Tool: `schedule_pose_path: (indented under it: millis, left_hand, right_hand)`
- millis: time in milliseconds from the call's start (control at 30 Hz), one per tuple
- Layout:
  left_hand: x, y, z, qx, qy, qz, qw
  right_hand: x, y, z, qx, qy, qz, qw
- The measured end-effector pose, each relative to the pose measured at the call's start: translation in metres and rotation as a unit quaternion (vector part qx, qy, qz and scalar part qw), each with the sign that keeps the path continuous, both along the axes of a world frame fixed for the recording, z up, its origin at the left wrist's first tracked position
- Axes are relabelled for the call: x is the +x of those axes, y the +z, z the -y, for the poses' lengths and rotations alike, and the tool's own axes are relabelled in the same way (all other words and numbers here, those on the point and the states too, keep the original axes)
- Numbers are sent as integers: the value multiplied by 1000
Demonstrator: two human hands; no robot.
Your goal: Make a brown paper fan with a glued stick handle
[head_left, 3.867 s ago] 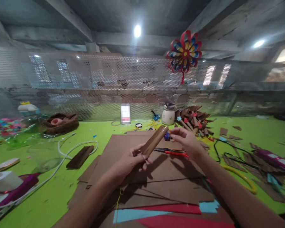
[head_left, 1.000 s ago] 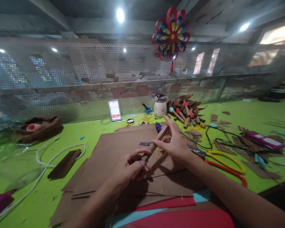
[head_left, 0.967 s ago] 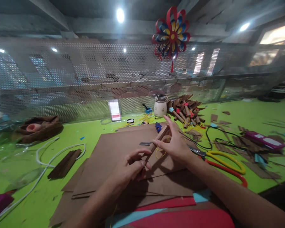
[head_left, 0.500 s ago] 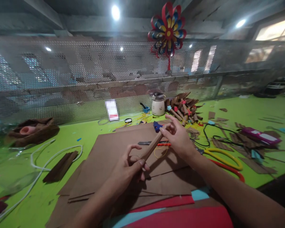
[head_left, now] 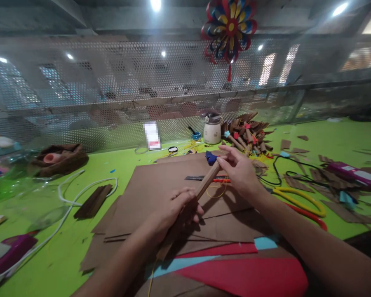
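Head view — fingers [head_left: 228,167] hold cardboard tube [head_left: 207,180] — phone screen [head_left: 152,135] pixelated

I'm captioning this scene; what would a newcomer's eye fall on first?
Probably the red, blue and yellow flower-shaped ornament at the top, right of centre. Next, the left hand and right hand, holding a long brown cardboard piece diagonally above stacked flat brown cardboard sheets on the bright green tabletop.

The left hand [head_left: 184,206] now has its forefinger folded around the brown tube [head_left: 207,180] (half a second ago, this finger is raised), and the tube's lower part shows under it. The right hand [head_left: 236,169] is now pinching the upper end, its thumb higher than one second ago.
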State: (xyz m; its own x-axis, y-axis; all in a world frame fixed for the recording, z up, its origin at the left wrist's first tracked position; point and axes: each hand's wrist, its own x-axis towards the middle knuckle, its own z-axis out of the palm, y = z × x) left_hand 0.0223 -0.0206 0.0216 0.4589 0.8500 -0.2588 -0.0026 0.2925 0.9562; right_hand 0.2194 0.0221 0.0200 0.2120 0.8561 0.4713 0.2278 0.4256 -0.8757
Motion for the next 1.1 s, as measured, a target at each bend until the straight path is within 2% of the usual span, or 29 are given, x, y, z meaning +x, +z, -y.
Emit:
schedule_pose_path:
  millis: [167, 300, 467, 600, 700, 867, 1100]
  left_hand:
    - [3, 2, -1, -4, -22, -41, 999]
    - [1, 0, -1, 13, -19, -50, 998]
    - [-1, 0, -2, 22, 0, -28, 999]
    - [0, 1, -3, 15, -21, -22, 999]
    - [1, 1, -2, 6, -23, -12, 1000]
    - [-1, 0, 0, 2, -37, 9, 999]
    - [-6, 6, 2, 16, -67, 23, 997]
  right_hand:
    - [-8, 4, 5, -2, 15, -4, 1000]
    - [-13, 6, 8, -24, 63, -50, 997]
    - [-26, -1, 14, -39, 59, -46, 996]
    - [-39, -4, 24, -61, 67, -21, 996]
    - [-45, -3, 29, -66, 90, -38, 993]
    - [-38, -6, 19, -20, 96, -86, 992]
    - [-20, -6, -1, -12, 77, -136, 988]
